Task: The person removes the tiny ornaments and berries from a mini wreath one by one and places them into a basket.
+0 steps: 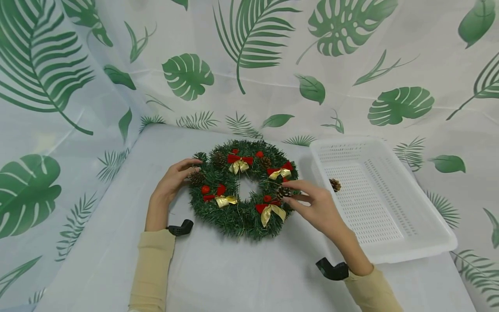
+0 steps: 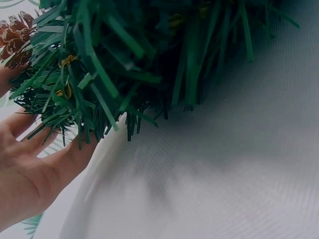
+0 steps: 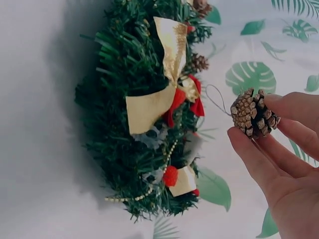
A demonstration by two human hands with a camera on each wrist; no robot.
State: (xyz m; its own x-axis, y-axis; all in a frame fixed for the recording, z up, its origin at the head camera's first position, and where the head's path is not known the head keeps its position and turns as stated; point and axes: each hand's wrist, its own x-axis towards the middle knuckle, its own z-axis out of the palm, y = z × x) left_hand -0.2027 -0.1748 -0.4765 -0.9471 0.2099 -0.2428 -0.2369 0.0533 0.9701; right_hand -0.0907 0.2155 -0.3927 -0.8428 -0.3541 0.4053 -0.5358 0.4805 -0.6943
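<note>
A green tinsel wreath (image 1: 226, 221) lies on the table, decorated with red-and-gold bows, red berries, a beaded string and several pine cones. At its left edge, my left hand (image 1: 175, 177) holds the greenery beside a pine cone (image 2: 16, 41). In the left wrist view, the fingers (image 2: 70, 154) of that hand reach in under the needles. My right hand (image 1: 317, 206) pinches a loose pine cone (image 3: 251, 113) between thumb and fingertips over the wreath's right side. A thin wire loop (image 3: 214, 97) sticks out from this cone toward the wreath.
On the right stands a white perforated plastic basket (image 1: 419, 255) with one pine cone (image 1: 335, 185) by its left wall. A leaf-printed sheet (image 1: 265, 99) hangs behind and to the left of the white-covered table (image 1: 218, 277).
</note>
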